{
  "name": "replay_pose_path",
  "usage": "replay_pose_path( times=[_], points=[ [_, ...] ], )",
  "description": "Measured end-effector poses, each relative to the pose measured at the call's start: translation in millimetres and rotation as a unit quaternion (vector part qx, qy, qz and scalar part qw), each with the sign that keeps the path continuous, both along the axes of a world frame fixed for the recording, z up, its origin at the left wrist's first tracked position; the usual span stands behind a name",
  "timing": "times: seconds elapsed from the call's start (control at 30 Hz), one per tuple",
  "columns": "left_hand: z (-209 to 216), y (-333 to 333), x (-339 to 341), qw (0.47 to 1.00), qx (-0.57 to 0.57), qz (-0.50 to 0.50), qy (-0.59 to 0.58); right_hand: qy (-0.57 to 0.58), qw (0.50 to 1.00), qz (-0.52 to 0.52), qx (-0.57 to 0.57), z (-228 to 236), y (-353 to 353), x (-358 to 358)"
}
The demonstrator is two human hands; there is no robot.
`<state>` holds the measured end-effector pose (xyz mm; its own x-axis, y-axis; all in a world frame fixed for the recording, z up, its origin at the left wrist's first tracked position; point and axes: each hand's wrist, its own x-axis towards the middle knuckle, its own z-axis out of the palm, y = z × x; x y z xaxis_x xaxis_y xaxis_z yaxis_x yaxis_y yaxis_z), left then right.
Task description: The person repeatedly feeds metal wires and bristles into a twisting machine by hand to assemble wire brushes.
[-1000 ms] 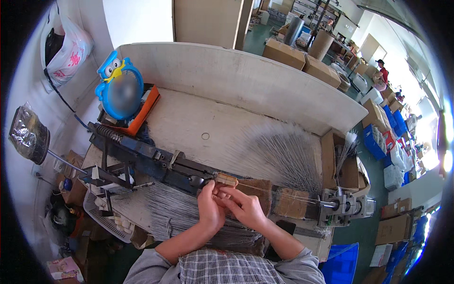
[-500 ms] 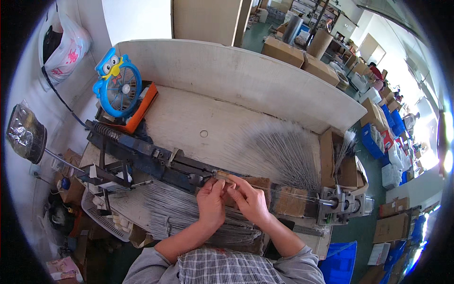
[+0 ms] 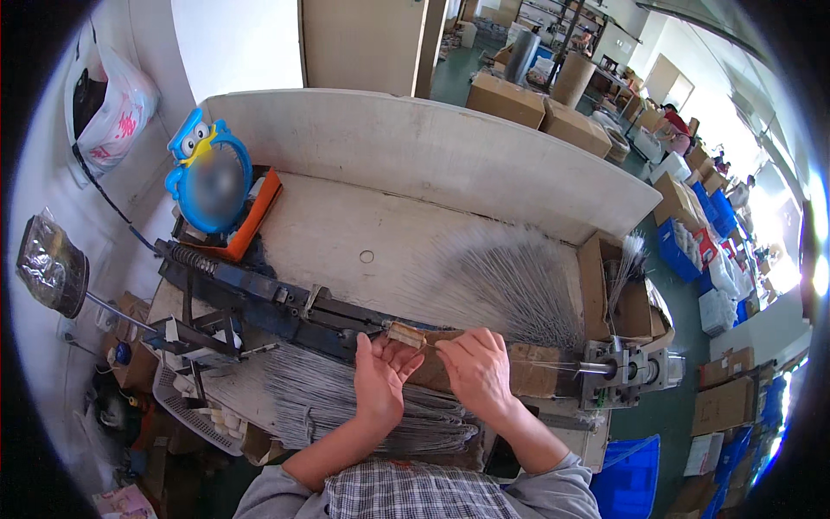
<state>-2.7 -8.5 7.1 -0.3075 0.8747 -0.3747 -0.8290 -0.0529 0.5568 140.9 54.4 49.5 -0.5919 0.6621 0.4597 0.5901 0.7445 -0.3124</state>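
Pinching one small tan block (image 3: 405,334) at its fingertips, left hand (image 3: 379,381) grasps it; right hand (image 3: 477,374) grips one thin wire (image 3: 553,367) just beside, two wire heaps (image 3: 506,281) beyond.

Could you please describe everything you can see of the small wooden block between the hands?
The small wooden block is pale tan, roughly rectangular and looks like bare wood. It lies slightly tilted on the dark metal machine rail, above a brown cardboard piece. The left hand touches it with its fingertips; the right hand is just beside it.
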Motion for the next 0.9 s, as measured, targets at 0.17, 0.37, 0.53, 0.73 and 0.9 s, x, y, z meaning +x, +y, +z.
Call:
replay_pose_path(
  times=[0.17,0.37,0.53,0.73,0.9],
  points=[
    [12.6,1.3,1.7,0.997,-0.003,-0.059,0.052,0.011,0.999,-0.029,-0.027,5.0,-1.2,10.0],
    [12.0,-12.7,-1.1,0.989,-0.041,-0.103,0.099,0.095,0.992,-0.004,-0.085,21.8,-21.7,39.9],
    [-7.9,-44.4,-40.5,0.974,-0.044,-0.113,0.193,-0.067,0.976,-0.025,-0.204,-53.7,-37.2,76.3],
    [-64.6,-125.9,-181.4,0.945,-0.163,0.283,0.028,-0.039,0.975,-0.003,-0.219,-38.4,-29.6,81.1],
    [-87.1,-197.7,-287.8,0.82,-0.285,0.438,0.235,-0.057,0.963,0.001,-0.263,-47.5,-33.9,81.0]
  ],
)
